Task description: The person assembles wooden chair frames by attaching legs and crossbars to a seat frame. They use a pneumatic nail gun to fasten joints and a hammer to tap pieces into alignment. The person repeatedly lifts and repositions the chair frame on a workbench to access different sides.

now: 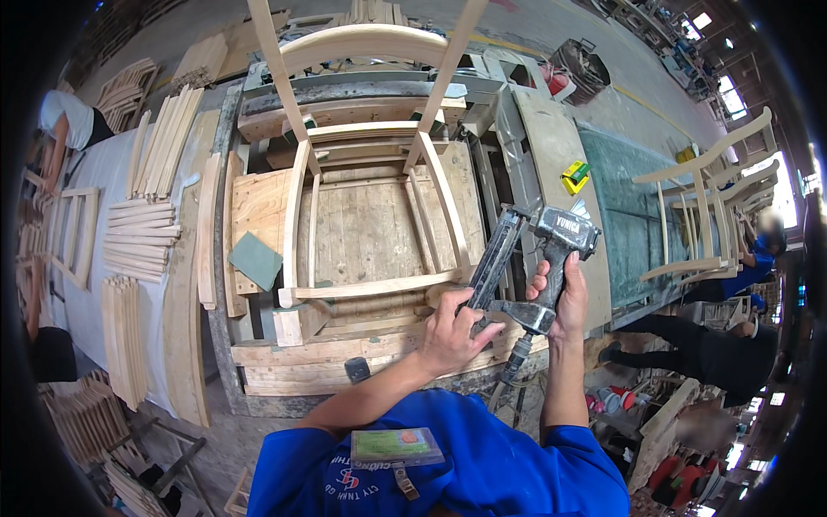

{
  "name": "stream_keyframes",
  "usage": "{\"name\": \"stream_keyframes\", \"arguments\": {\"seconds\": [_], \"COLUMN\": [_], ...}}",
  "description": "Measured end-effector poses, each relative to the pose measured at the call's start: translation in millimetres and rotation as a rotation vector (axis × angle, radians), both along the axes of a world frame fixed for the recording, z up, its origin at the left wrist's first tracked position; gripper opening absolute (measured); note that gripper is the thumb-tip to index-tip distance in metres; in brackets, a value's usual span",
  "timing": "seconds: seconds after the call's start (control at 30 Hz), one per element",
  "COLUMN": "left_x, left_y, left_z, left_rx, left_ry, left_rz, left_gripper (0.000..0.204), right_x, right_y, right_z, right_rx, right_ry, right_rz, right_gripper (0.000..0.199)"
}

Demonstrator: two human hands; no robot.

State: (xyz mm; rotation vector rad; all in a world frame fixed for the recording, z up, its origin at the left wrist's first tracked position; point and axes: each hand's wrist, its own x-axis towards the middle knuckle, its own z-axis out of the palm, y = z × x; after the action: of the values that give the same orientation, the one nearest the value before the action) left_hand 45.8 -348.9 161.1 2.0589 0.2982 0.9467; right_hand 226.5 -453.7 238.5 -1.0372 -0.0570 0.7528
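Observation:
My right hand [564,297] is wrapped round the grip of a black and grey pneumatic nail gun [568,229]. An air hose fitting hangs from the gun's lower end. My left hand [454,334] has its fingers bent at the near end of the gun's long magazine [500,257], which points up and away. Just left of the gun, a pale wooden chair frame [375,288] lies in a wooden jig on the workbench, its back posts reaching away from me. The frame has a curved top rail, side rails and thin stretchers.
A yellow and green box [575,177] sits on the board right of the jig. A grey-green square pad [256,261] lies at its left. Wood strips [142,237] are stacked on the left table. Assembled chairs [706,202] stand at right. Other people work on both sides.

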Motion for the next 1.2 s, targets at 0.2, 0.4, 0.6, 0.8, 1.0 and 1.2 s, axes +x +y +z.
{"name": "stream_keyframes", "arguments": {"seconds": [0.2, 0.4, 0.6, 0.8, 1.0, 1.2], "left_x": [-13.6, 19.3, 17.7, 16.9, 85.3, 98.4], "left_y": [44.0, 82.8, 49.3, 26.0, 23.7, 31.0], "left_z": [32.9, 27.0, -16.9, -34.5, -67.8, -88.9], "left_rx": [0.072, 0.381, 0.1, -1.113, -2.461, -2.485], "left_ry": [0.333, 0.404, 0.127, 0.175, -0.167, -0.252], "left_rz": [-0.465, -0.556, -0.31, -0.035, -0.238, -0.303], "left_gripper": [0.087, 0.082, 0.075, 0.08, 0.048, 0.054], "right_x": [10.7, 6.5, 32.8, 48.4, 33.4, 45.4], "right_y": [3.4, 27.5, 78.9, 177.7, 247.5, 269.9], "right_z": [1.4, 5.4, 23.6, 6.3, -51.4, -99.7], "right_rx": [-0.031, -0.254, -0.545, -0.939, -1.419, -1.457], "right_ry": [0.055, -0.032, -0.07, -0.068, -0.136, 0.058], "right_rz": [0.037, 0.175, 0.607, 0.918, 1.342, 1.419], "right_gripper": [0.041, 0.039, 0.046, 0.045, 0.036, 0.034]}}
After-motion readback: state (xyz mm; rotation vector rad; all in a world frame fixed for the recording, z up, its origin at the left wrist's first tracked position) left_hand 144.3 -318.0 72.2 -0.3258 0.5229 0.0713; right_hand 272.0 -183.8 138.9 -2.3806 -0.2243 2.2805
